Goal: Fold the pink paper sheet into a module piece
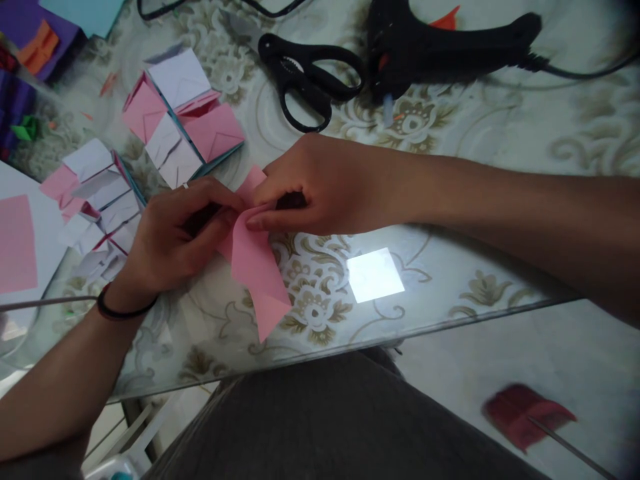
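A pink sheet of paper [260,277], partly folded, hangs between my two hands just above the table. My left hand [175,230] pinches its left side, with a black band around the wrist. From the right, my right hand [305,190] grips the upper part between thumb and fingers. The lower end of the paper is loose and points toward the table's near edge. Beyond my hands stands a pink and white folded-paper box shape [185,113]. Close to my left hand lies another cluster of folded pink and white paper [103,200].
Black-handled scissors [310,80] and a black glue gun [450,47] with its cord lie at the back. White sheets with a pink piece [15,243] are at the left. Purple paper [47,27] sits in the far left corner. A red dustpan-like object [525,413] is on the floor.
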Motion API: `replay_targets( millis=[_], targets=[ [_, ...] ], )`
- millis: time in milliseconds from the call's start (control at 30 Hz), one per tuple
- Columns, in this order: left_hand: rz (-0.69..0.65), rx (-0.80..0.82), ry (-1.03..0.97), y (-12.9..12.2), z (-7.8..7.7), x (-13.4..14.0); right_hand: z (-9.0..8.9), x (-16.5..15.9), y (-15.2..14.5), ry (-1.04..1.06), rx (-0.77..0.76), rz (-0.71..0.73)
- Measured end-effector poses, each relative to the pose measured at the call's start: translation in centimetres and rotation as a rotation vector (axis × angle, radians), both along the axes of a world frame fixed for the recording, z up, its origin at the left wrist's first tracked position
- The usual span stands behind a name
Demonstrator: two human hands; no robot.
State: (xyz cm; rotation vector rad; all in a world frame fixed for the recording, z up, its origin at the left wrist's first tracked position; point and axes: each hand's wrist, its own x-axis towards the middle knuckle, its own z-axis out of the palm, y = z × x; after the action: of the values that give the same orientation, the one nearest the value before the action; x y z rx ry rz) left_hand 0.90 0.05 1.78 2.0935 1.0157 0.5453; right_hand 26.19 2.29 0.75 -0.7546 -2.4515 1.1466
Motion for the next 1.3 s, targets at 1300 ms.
replay_targets(
  millis=[1300],
  targets=[
    [-0.052,0.086,-0.011,0.11,0.27,0.39,-0.03,-0.03,-0.06,0.012,0.004,0.010]
  ],
)
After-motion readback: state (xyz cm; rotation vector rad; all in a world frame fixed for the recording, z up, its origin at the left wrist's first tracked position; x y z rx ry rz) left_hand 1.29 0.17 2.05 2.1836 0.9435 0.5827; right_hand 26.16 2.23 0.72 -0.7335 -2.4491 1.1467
